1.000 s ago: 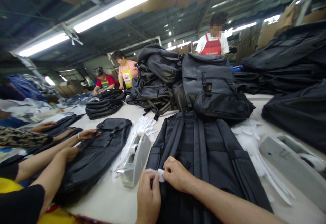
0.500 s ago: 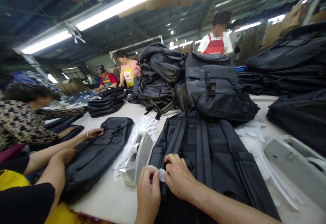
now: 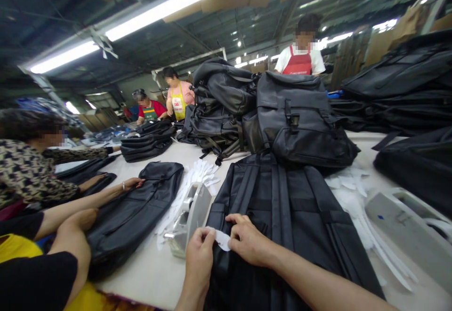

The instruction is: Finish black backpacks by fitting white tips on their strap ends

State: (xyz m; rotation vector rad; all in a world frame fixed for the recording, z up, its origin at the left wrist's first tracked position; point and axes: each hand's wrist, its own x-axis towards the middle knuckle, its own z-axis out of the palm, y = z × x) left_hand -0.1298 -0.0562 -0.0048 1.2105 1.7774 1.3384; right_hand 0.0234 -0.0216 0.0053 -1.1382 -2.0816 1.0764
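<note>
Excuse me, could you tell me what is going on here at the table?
A person's left hand and right hand hold a small white strip between them, over the left side of a black backpack lying straps up. A grey dispenser stands just left of that backpack. Further left, a co-worker's hand is on another black bag.

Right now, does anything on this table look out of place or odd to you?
Mainly the loose white strips: they lie scattered and overlapping on the table, on both sides of the nearest black backpack, which looks untidy. I see nothing plainly spilled or damaged.
</note>
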